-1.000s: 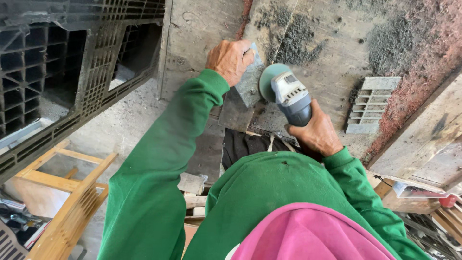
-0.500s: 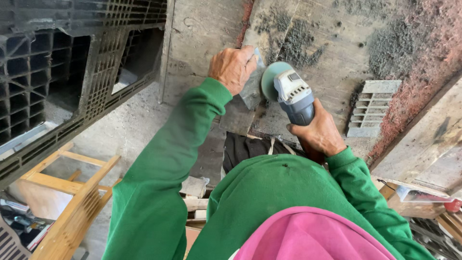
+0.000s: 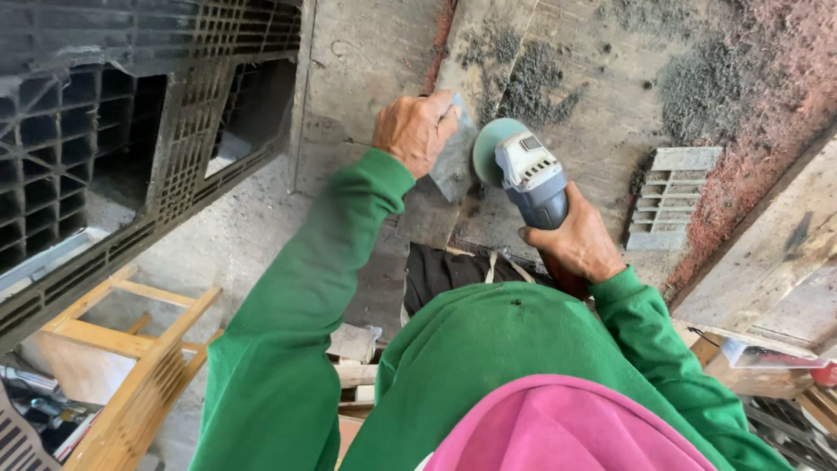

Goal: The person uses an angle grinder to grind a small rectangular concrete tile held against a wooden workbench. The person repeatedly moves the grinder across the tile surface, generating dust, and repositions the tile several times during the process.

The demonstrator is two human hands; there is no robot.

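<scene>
My right hand grips the body of a grey and blue angle grinder, whose green disc stands against the edge of a small flat grey piece. My left hand holds that piece from above, pressing it on the dusty wooden board. Both arms are in green sleeves. The far side of the piece is hidden under my left fingers.
A black plastic pallet leans at the left. A small grey grid block lies on the board to the right of the grinder. A wooden frame stands at lower left, and scrap wood is piled at lower right.
The grinder and both hands have stayed nearly in place; my left hand has shifted slightly on the piece, and the view has moved a little.
</scene>
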